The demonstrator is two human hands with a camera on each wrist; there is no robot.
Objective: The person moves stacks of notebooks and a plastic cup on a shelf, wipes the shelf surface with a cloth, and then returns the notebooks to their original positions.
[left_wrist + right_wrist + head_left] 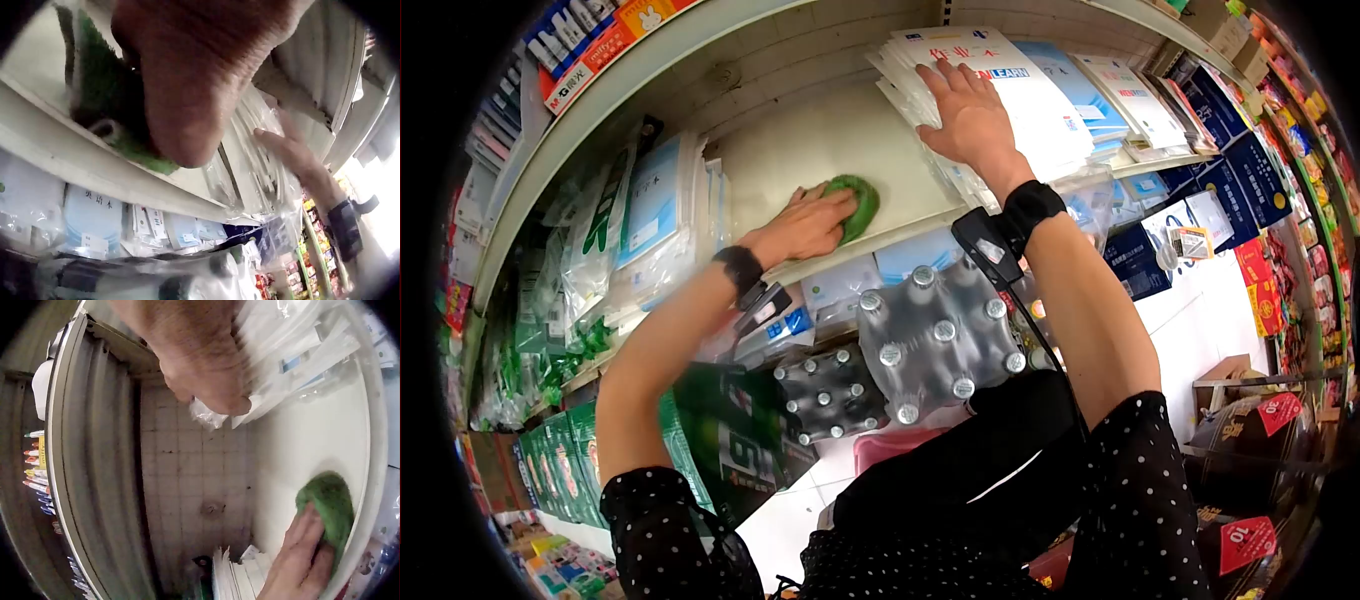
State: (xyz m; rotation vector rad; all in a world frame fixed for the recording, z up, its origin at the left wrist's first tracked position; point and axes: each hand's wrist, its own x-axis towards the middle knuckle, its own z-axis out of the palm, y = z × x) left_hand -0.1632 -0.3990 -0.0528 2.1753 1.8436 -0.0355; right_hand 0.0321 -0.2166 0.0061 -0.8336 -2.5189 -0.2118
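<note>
A green cloth [857,208] lies bunched on the pale shelf [790,130], close to its front edge. My left hand [808,226] grips it, fingers curled over it; the right wrist view shows the same cloth [331,506] under the fingers of that hand [300,556]. My right hand [970,118] rests with spread fingers on a stack of white exercise books [1040,110] in clear plastic. In the left wrist view the cloth [103,81] is partly hidden behind my left hand [194,75], and my right hand [294,153] touches the side of the stack.
Plastic-wrapped books [650,205] stand at the shelf's left end. Blue booklets [1070,95] lie right of the white stack. Shrink-wrapped bottles [940,335] stand below the shelf, beside a green box [735,430]. An upper shelf edge [615,85] curves overhead.
</note>
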